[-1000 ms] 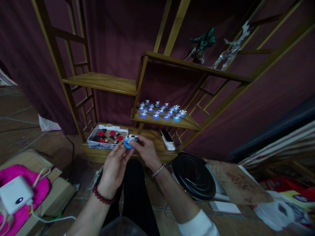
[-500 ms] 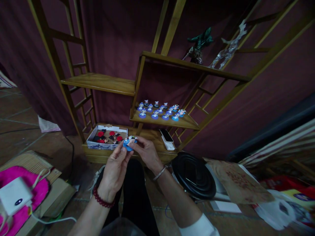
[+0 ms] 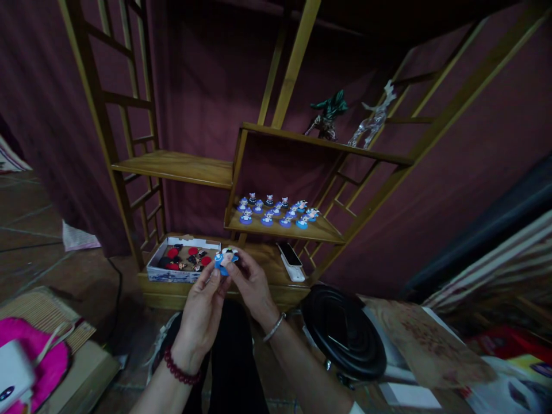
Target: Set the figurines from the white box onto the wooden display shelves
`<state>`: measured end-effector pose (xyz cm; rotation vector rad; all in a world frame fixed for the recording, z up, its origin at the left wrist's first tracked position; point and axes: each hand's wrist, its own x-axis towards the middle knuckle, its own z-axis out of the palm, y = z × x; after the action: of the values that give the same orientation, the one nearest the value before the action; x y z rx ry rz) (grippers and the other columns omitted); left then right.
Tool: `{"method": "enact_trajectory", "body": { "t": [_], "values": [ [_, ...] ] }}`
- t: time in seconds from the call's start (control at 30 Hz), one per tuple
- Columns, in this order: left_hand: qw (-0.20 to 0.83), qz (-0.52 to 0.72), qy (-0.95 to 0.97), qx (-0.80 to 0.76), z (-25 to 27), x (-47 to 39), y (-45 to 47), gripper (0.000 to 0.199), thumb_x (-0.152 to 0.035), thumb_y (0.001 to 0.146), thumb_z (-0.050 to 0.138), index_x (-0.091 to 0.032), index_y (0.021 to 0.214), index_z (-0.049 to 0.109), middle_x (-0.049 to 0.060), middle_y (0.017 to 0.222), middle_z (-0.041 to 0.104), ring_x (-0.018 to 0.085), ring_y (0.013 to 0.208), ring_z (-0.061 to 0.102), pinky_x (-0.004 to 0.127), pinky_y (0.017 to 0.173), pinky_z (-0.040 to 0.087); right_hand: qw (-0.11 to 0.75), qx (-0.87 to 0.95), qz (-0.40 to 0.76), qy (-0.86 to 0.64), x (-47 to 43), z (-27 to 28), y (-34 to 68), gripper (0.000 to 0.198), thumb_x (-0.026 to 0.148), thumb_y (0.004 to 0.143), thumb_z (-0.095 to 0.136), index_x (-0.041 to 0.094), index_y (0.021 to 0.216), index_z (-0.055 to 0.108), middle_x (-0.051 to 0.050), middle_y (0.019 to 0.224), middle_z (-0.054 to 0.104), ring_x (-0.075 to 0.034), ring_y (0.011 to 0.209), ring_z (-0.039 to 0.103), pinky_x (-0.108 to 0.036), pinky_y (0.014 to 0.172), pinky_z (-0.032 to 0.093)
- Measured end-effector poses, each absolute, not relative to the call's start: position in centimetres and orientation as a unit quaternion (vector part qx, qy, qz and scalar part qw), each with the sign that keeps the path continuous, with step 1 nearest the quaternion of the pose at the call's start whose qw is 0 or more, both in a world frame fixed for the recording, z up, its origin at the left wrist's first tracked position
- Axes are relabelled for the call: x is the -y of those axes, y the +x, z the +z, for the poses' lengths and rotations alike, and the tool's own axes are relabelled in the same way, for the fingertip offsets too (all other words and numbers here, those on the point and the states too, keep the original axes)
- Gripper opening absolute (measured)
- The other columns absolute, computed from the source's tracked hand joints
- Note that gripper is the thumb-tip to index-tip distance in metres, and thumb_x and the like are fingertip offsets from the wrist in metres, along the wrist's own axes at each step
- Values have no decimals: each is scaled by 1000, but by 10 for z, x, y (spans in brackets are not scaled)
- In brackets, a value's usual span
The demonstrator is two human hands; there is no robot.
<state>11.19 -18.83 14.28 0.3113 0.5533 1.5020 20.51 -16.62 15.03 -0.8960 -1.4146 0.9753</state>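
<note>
A small blue-and-white figurine [image 3: 225, 261] is held between my two hands, in front of the lowest shelf board. My left hand [image 3: 202, 307] is closed on its blue base from the left, thumb on the near side. From the right, my right hand [image 3: 251, 284] pinches its upper part between thumb and fingers. Several similar figurines [image 3: 267, 217], with purple, blue and dark bases, stand in rows on the middle shelf [image 3: 302, 233]. Left of my hands is an open cardboard box [image 3: 172, 276] holding red and black figurines [image 3: 192, 252].
A phone [image 3: 289, 254] lies on a white box at the right of the lowest board. Above stand a dark green statue [image 3: 330, 114] and a clear deer figure [image 3: 375, 118]. A round black stool [image 3: 342, 333] is at right; a pink cloth [image 3: 37, 368] lies at left.
The camera view has tilted up, so the shelves sit lower in the picture. The figurine has turned slightly in my hands; both hands still hold it.
</note>
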Motion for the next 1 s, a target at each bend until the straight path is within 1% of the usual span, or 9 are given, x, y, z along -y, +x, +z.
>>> {"method": "enact_trajectory", "body": {
  "t": [0.07,0.17,0.33,0.57,0.7,0.8,1.0],
  "values": [
    [685,672,138,-247,143,186,111,23,-10,72,58,-16,94,60,6,102,62,11,90,58,22,80,46,574,600,421,-366,166,146,204,41,28,72,59,22,112,50,-1,107,59,-16,98,54,-29,87,43],
    [686,670,144,-243,143,184,109,24,-13,70,61,-16,94,60,5,97,64,12,88,59,22,80,45,568,609,417,-363,166,142,204,45,26,70,61,23,113,49,-1,111,58,-17,102,52,-32,91,40],
    [683,666,163,-254,140,183,108,28,-17,67,65,-17,94,60,4,97,64,11,87,59,21,79,44,563,620,389,-384,166,140,205,40,23,71,60,22,110,52,-2,107,60,-18,99,54,-33,89,41],
    [651,679,199,-274,133,179,113,37,-23,63,68,-20,99,57,4,98,63,13,87,59,25,79,44,583,593,404,-381,163,136,206,37,24,70,61,22,106,55,-2,106,61,-18,99,55,-34,88,43],
    [615,683,250,-304,128,176,118,41,-27,62,68,-20,100,57,3,95,63,14,88,58,26,81,42,593,575,415,-381,163,133,212,39,24,69,62,22,107,54,-3,108,60,-18,100,54,-34,89,42],
    [594,680,275,-330,123,173,123,40,-30,62,68,-19,98,58,4,92,63,15,87,58,27,80,42,605,558,417,-385,162,127,218,41,25,68,63,21,108,53,-4,109,59,-19,101,54,-35,91,41],
    [590,665,295,-350,119,168,137,41,-33,60,68,-17,96,58,4,90,63,15,84,57,27,78,42,624,541,402,-396,160,118,232,43,26,67,63,20,109,53,-4,109,59,-19,101,54,-37,93,40]
  ]
}}
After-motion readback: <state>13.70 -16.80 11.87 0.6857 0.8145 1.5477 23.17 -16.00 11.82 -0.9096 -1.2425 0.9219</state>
